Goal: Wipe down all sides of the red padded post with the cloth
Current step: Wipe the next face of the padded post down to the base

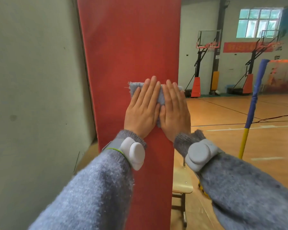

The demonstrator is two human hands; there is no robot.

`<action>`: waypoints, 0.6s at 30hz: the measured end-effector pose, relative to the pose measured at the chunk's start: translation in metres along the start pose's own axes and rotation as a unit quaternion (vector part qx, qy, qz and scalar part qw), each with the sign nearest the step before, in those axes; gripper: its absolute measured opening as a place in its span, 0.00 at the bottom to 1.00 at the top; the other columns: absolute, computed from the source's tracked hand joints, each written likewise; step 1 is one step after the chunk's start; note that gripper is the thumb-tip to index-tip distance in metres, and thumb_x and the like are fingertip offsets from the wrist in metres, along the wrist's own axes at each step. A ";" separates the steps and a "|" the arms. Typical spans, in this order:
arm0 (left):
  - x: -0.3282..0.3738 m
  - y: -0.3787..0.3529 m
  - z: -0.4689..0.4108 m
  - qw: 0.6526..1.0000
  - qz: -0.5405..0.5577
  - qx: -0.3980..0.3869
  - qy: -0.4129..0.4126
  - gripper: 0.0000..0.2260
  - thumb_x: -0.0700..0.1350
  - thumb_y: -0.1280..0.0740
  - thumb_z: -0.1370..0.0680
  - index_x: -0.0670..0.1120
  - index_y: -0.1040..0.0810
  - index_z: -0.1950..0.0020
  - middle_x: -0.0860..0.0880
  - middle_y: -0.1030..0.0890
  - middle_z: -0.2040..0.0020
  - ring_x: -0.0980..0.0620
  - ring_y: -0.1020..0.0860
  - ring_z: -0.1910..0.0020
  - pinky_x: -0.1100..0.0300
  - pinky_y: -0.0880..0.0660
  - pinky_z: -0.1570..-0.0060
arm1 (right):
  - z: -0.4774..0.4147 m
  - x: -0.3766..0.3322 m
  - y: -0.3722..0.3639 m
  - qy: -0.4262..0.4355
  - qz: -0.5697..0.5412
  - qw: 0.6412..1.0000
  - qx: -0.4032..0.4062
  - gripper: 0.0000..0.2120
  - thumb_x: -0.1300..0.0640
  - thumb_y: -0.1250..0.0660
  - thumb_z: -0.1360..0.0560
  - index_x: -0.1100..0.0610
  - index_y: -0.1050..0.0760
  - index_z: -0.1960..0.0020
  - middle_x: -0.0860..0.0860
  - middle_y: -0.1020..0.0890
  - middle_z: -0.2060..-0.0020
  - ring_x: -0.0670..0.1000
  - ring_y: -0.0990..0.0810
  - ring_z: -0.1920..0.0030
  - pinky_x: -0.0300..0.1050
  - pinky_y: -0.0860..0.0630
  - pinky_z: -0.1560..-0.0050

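- Left hand (142, 110) flat, fingers straight, pressed on a fuzzy blue-grey cloth (135, 87).
- Right hand (174, 112) just beside, likewise flat on that cloth.
- Cloth against the front face of the tall red padded post (128, 47), near its right edge.
- Low right, behind the post: pale wooden chair seat (182, 181).

Pale blue-grey cloth (135, 87) is showing against the red padded post (128, 47); flecked grey-blue sleeves (93, 188) (white wrist unit (133, 153) left, grey wrist unit (199, 155) right) are framing it, a blue-and-yellow pole (254, 100) is standing beyond.

The single head view looks forward and slightly down, close against the red padded post (130, 47).
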State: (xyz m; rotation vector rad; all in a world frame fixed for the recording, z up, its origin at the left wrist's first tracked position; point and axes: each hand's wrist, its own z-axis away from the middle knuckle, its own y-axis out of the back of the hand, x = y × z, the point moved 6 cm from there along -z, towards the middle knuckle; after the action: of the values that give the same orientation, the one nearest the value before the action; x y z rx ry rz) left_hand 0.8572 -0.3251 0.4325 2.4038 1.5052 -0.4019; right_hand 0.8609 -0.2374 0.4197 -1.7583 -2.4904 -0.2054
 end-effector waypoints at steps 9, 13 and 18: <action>0.015 0.003 0.053 0.998 -0.009 -0.068 -0.013 0.19 0.45 0.56 0.17 0.38 0.41 0.28 0.41 0.32 0.30 0.47 0.39 0.30 0.55 0.50 0.28 | 0.058 -0.014 0.002 -0.011 0.042 0.995 -0.087 0.22 0.53 0.60 0.17 0.63 0.45 0.28 0.59 0.36 0.29 0.50 0.49 0.25 0.47 0.50 0.27; -0.009 0.009 0.018 0.999 -0.015 -0.040 -0.024 0.20 0.45 0.58 0.17 0.38 0.41 0.29 0.40 0.31 0.30 0.46 0.38 0.30 0.55 0.49 0.29 | 0.013 -0.014 0.002 0.011 0.054 0.996 -0.075 0.23 0.53 0.60 0.17 0.64 0.44 0.28 0.60 0.34 0.30 0.54 0.40 0.29 0.47 0.49 0.28; -0.040 0.015 -0.023 0.999 -0.019 0.008 -0.026 0.20 0.44 0.50 0.18 0.35 0.37 0.29 0.38 0.32 0.30 0.43 0.33 0.31 0.55 0.48 0.29 | -0.042 -0.017 -0.002 0.003 0.039 0.999 -0.022 0.22 0.57 0.50 0.20 0.66 0.36 0.29 0.60 0.32 0.31 0.55 0.38 0.30 0.47 0.49 0.27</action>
State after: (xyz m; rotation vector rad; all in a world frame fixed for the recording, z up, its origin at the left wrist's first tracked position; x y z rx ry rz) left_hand 0.8562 -0.3561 0.4696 2.3612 1.5330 -0.4831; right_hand 0.8646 -0.2606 0.4581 -1.8645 -2.4247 -0.2607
